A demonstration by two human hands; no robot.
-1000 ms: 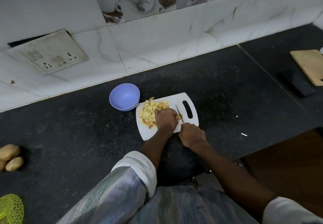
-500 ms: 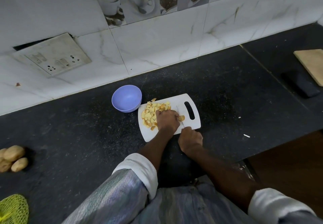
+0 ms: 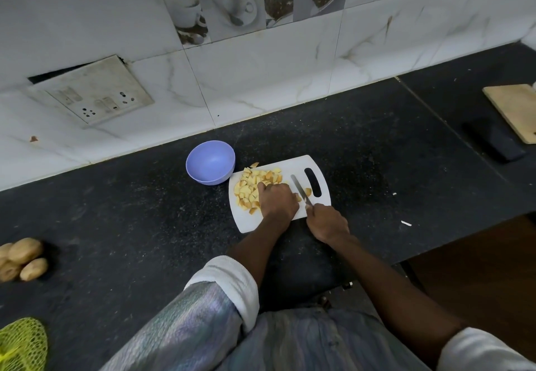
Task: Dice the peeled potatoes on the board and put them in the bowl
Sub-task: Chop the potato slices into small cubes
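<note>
I see the diced potato (image 3: 255,186) heaped on the left half of the white board (image 3: 285,165), just beside the empty blue bowl (image 3: 210,162). My left hand (image 3: 277,199) rests curled over a potato piece, though I cannot tell its grip. My right hand (image 3: 326,221) grips the knife (image 3: 300,192), blade angled across the board. Unpeeled potatoes (image 3: 21,259) lie far left on the dark counter (image 3: 130,220).

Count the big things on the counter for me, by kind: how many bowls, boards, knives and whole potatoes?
Bowls: 1, the purple bowl
Boards: 2, the white board and the wooden board
Knives: 1, the knife
Whole potatoes: 4, in the potato pile
Total: 8
</note>
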